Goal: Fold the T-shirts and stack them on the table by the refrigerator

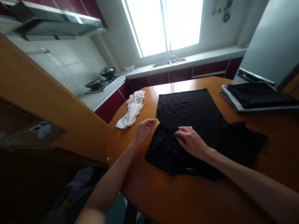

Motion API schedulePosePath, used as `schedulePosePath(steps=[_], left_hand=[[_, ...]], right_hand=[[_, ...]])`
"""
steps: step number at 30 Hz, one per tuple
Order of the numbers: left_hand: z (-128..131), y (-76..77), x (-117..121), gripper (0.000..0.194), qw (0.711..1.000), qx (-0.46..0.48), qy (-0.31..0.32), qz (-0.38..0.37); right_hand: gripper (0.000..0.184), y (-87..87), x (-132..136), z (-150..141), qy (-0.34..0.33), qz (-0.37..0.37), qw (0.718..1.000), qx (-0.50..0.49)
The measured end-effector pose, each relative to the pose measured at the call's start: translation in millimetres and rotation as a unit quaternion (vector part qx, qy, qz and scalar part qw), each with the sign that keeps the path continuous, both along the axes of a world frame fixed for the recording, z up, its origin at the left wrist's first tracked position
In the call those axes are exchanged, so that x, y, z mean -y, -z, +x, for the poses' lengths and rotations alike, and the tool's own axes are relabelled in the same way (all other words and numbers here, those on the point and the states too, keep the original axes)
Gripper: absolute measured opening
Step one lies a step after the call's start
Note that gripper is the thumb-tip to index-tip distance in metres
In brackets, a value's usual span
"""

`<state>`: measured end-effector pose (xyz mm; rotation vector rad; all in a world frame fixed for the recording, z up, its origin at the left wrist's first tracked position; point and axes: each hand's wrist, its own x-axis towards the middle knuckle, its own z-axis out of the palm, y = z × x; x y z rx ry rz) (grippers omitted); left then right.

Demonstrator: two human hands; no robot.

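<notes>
A black shirt (189,112) lies spread on the round wooden table (163,199). Its left side is folded inward and a sleeve sticks out to the right. My left hand (144,130) pinches the shirt's left edge next to a small yellow tag (157,122). My right hand (190,141) lies on the folded part with its fingers pressed down on the cloth, and a thin white strip (185,127) shows just beyond its fingertips.
A crumpled white garment (132,109) lies on the table's left edge. Folded dark clothes (257,96) are stacked at the far right. Behind the table run a counter with a sink (169,62), a stove with pans (102,81) and a bright window.
</notes>
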<state>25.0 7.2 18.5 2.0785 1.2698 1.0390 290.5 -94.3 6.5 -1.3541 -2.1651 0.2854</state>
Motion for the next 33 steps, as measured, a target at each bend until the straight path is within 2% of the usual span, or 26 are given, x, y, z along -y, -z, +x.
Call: schedulePosePath(steps=[3,5,8,11,17,19,23,25,27,30,33], left_hand=[[5,2.2,3,0.024,0.999,-0.002,0.037,0.005],[7,4.8,3,0.023,0.998,0.002,0.062,0.002],[5,8.0,1,0.021,0.997,0.013,0.07,0.006],[-1,9.5,-3,0.019,0.998,0.024,0.052,0.015],[-9,7.3,-6,0.02,0.999,0.023,0.038,0.029],[-7,5.0,-3,0.022,0.996,-0.007,0.071,0.051],[1,4.8,5,0.032,0.971,-0.105,0.191,0.101],[4,8.4,9,0.042,0.951,-0.172,0.238,0.095],[6,12.9,12,0.052,0.932,-0.243,0.26,0.073],[8,17.0,16,0.056,0.915,-0.311,0.249,0.057],[12,18.5,15,0.05,0.932,-0.297,0.188,0.094]], right_hand=[[0.018,-2.3,11,-14,-0.095,0.022,0.995,-0.01],[0.018,0.5,16,-20,-0.162,0.028,0.986,0.001],[0.022,6.2,20,-24,-0.203,0.032,0.978,0.026],[0.024,5.8,20,-21,-0.187,0.042,0.981,0.04],[0.03,-10.3,18,-12,-0.178,0.115,0.976,0.046],[0.027,-11.7,15,-9,-0.182,0.13,0.974,0.043],[0.02,-5.1,11,-5,-0.199,0.104,0.974,0.044],[0.021,-0.8,10,-4,-0.211,0.081,0.973,0.047],[0.022,1.6,9,-4,-0.214,0.069,0.973,0.042],[0.022,1.6,6,-5,-0.183,0.069,0.981,0.019],[0.022,1.6,2,-5,-0.121,0.066,0.99,-0.011]])
